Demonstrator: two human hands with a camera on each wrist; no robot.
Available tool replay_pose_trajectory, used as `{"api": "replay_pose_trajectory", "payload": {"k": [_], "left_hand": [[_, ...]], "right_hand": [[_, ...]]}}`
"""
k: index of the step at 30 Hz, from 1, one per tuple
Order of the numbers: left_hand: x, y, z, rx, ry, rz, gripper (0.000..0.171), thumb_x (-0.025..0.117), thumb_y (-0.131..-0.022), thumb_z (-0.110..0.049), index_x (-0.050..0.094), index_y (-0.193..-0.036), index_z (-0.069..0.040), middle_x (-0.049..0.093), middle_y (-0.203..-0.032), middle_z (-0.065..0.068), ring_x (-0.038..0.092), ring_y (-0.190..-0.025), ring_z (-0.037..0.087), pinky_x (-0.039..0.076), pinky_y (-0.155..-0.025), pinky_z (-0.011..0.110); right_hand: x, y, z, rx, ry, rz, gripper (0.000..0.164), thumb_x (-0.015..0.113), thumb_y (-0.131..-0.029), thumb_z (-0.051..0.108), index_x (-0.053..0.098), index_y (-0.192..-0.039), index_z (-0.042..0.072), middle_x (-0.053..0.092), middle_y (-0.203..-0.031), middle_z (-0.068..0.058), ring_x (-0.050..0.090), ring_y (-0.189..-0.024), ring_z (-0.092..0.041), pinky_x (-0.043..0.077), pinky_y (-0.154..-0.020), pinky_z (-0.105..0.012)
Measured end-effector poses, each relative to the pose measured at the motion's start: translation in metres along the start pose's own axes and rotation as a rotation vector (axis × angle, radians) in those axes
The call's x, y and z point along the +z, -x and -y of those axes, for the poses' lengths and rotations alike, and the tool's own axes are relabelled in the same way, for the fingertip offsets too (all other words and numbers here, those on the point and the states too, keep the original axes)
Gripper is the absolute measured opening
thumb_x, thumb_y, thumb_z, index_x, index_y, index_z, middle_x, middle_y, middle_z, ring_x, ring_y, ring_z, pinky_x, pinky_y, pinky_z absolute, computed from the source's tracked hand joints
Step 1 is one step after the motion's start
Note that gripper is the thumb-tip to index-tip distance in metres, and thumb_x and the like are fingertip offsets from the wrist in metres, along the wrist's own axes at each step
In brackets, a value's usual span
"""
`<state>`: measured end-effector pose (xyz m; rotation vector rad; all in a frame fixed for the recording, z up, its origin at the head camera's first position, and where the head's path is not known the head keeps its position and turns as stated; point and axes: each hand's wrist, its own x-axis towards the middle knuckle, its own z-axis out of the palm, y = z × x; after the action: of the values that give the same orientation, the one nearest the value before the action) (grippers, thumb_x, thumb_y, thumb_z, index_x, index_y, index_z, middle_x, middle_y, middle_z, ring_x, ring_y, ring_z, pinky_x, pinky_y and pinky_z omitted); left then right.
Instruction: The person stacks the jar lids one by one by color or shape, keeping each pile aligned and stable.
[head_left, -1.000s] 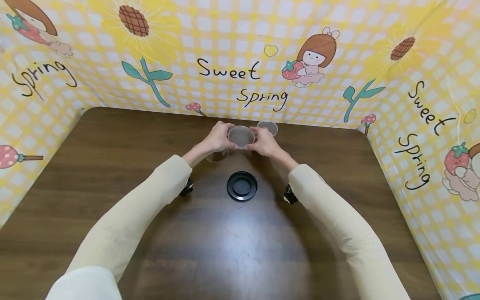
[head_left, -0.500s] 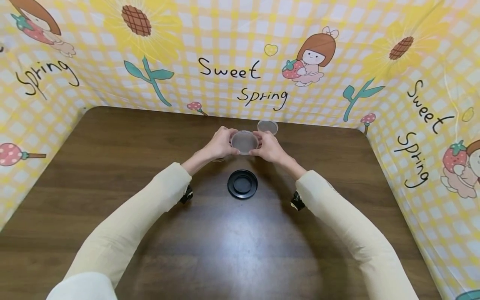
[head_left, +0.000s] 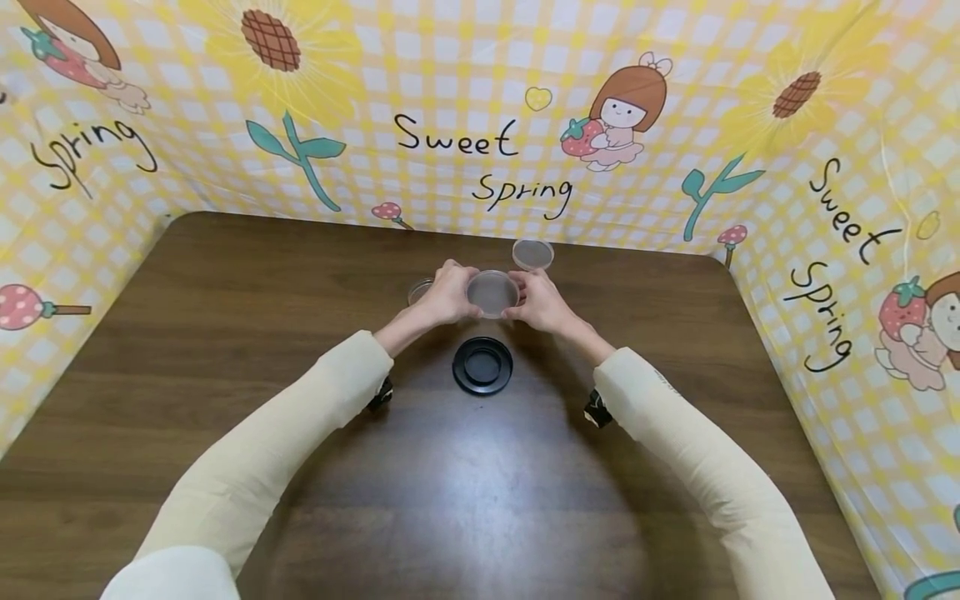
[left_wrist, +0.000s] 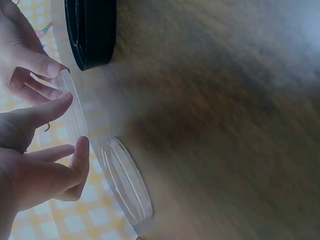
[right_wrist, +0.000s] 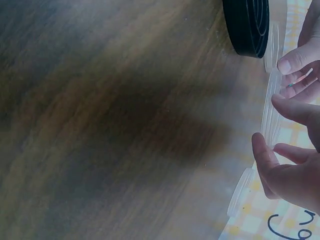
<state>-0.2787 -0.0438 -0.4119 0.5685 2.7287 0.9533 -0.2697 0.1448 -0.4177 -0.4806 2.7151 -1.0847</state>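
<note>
Both hands hold a clear, shallow round petri dish [head_left: 492,294] above the table, one at each side. My left hand [head_left: 450,296] pinches its left rim between thumb and fingers. The right hand [head_left: 542,302] grips the opposite rim likewise; in the right wrist view the dish [right_wrist: 270,110] is seen edge-on between the fingertips. Nearer the body lies a black round stand [head_left: 482,366] with a raised ring in its middle. A second clear dish [left_wrist: 127,180] sits on the table beside the left hand, partly hidden by it in the head view.
Farther back, behind the right hand, another clear dish [head_left: 533,254] rests at the table's rear edge. A yellow checked cloth [head_left: 442,83] with printed drawings rises behind and along both sides of the brown wooden table [head_left: 247,275].
Both hands have brought the held petri dish a little toward the body, nearer the black stand. The dish by the left hand shows at a different side of that hand now.
</note>
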Motion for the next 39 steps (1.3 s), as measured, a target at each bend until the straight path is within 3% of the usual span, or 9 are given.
{"api": "replay_pose_trajectory", "payload": {"k": [11,25,32,39], "left_hand": [[0.005,-0.011,-0.005,-0.013,-0.088,0.040,0.065,0.081,-0.075,-0.006,0.052,-0.131,0.010,0.049,-0.123,0.027,0.037,-0.116,0.042,0.036,-0.095,0.046],[0.007,-0.018,-0.004,-0.041,-0.110,0.070,0.061,0.083,-0.073,-0.007,0.058,-0.126,0.007,0.051,-0.119,0.024,0.038,-0.115,0.041,0.037,-0.095,0.045],[0.004,-0.020,-0.004,-0.034,-0.126,0.085,0.062,0.083,-0.074,-0.009,0.057,-0.127,0.008,0.058,-0.121,0.023,0.039,-0.116,0.039,0.034,-0.098,0.045],[0.004,-0.021,-0.004,-0.040,-0.118,0.094,0.065,0.083,-0.075,-0.009,0.054,-0.130,0.009,0.056,-0.126,0.023,0.038,-0.119,0.039,0.033,-0.099,0.046]], "right_hand": [[0.001,-0.006,-0.008,0.015,0.055,0.005,0.071,0.079,-0.076,0.002,0.045,-0.136,-0.011,0.061,-0.115,-0.028,0.064,-0.101,-0.032,0.050,-0.086,-0.035],[-0.004,-0.009,-0.017,0.026,0.034,0.049,0.065,0.078,-0.078,0.000,0.048,-0.135,-0.010,0.060,-0.119,-0.025,0.064,-0.101,-0.031,0.051,-0.086,-0.035],[-0.007,-0.012,-0.018,0.015,0.039,0.089,0.065,0.077,-0.079,0.000,0.046,-0.136,-0.011,0.059,-0.122,-0.026,0.064,-0.103,-0.032,0.050,-0.088,-0.036],[-0.008,-0.013,-0.018,0.009,0.041,0.095,0.065,0.077,-0.079,0.000,0.046,-0.135,-0.012,0.057,-0.126,-0.026,0.064,-0.102,-0.032,0.051,-0.088,-0.036]]}}
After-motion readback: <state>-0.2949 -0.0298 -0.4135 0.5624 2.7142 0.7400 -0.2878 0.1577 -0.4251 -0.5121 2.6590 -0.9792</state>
